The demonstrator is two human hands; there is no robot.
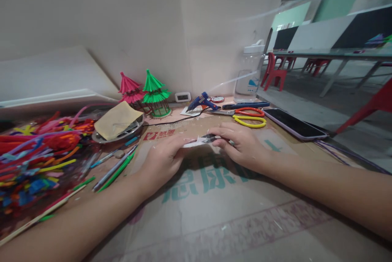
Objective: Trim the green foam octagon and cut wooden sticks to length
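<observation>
1. My left hand (165,153) pinches one end of a thin white piece (193,144) between thumb and fingers.
2. My right hand (234,141) grips a small dark piece (209,138) with thumb and forefinger; it meets the white piece's other end. Blur hides what exactly the two are.
3. Both pieces are between my hands, above the printed cardboard (196,221) that covers the table before me; my forearms reach in from either side.
4. Beyond my fingers, a blue hot glue gun (202,101) stands near the scissors (249,120), whose handles are red and yellow.
5. Right of the scissors lies a smartphone (294,123), screen up. A clear water bottle (249,76) with a white lid stands behind them.
6. Left of the glue gun is a small white digital display (183,97), then a green pagoda model (155,94) with a pink pagoda model (130,88) just beside it.
7. Nearer my left side, a metal dish (97,137) carries a pale yellow sheet (118,119).
8. Colourful pipe cleaners (36,160) are heaped at far left, with a silver-grey pen (113,169) between them and my left hand.
</observation>
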